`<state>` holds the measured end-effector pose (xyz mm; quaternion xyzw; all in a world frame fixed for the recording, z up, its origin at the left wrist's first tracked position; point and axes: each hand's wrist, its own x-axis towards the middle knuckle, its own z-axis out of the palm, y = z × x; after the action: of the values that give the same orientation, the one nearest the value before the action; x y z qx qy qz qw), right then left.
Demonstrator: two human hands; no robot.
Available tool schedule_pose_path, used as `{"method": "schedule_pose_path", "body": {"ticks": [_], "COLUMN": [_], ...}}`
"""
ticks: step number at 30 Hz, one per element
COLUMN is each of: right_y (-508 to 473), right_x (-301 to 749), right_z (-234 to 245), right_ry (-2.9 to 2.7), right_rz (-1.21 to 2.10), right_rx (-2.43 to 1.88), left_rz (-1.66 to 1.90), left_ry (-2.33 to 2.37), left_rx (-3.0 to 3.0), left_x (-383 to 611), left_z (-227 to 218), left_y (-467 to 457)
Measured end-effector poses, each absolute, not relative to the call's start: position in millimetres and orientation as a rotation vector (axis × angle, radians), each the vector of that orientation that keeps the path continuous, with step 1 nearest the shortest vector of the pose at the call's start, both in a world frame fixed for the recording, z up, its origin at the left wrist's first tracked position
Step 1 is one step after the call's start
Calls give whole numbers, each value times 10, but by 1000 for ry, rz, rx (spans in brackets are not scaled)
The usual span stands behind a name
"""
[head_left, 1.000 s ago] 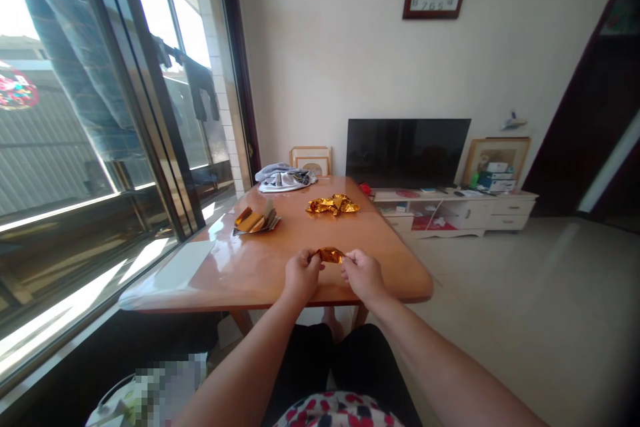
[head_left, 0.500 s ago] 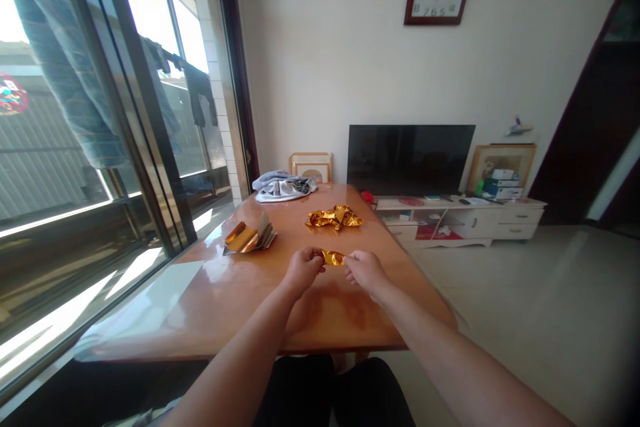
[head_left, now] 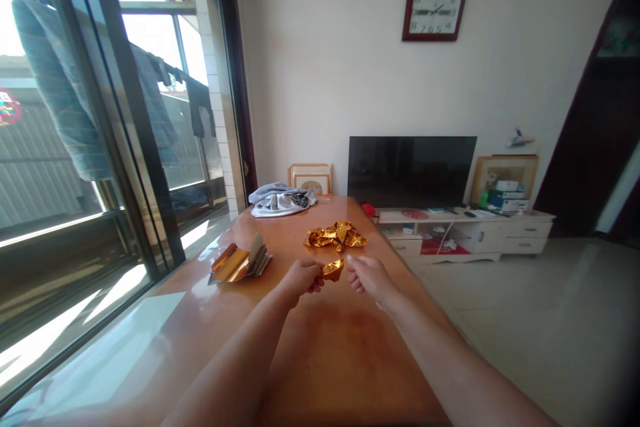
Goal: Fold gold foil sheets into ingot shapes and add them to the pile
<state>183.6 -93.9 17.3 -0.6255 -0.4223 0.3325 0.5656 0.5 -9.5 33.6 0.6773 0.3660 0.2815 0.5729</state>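
Note:
A small boat-shaped gold foil paper ingot (head_left: 333,270) is held above the table, pinched at its left end by my left hand (head_left: 306,276). Just to its right, my right hand (head_left: 369,277) has curled fingers with nothing visible in them, and a narrow gap separates it from the foil. Beyond my hands lies a pile of folded gold foil pieces (head_left: 336,236). Off to the left rests a loose stack of gold foil sheets (head_left: 240,263), its upper sheets bent and lifted.
The glossy wooden table (head_left: 320,354) stretches away from me, with grey and white cloth (head_left: 283,200) at its far end. A window (head_left: 165,107) runs along the left. Past the table are a television (head_left: 411,172) and a low white cabinet (head_left: 520,239).
My right hand has come off the foil piece and moved slightly right. The piece now shows a raised, curved shape in my left hand. The view has tilted up and moved closer.

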Motion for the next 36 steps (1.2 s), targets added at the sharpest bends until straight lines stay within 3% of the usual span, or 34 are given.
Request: {"method": "schedule_pose_path", "body": {"ticks": [13,36], "right_y": [-584,-637], "right_x": [1812,1782], "right_z": [60,-163], "right_ry": [-1055,-879], "right_rz": [813,861], "right_rx": [-1330,-1267], "left_rz": [680,752], "left_ry": [847,793], "left_rx": [1483,1293], "left_x": [-7,-26], "left_z": [88,83], "left_y": [190,198]}}
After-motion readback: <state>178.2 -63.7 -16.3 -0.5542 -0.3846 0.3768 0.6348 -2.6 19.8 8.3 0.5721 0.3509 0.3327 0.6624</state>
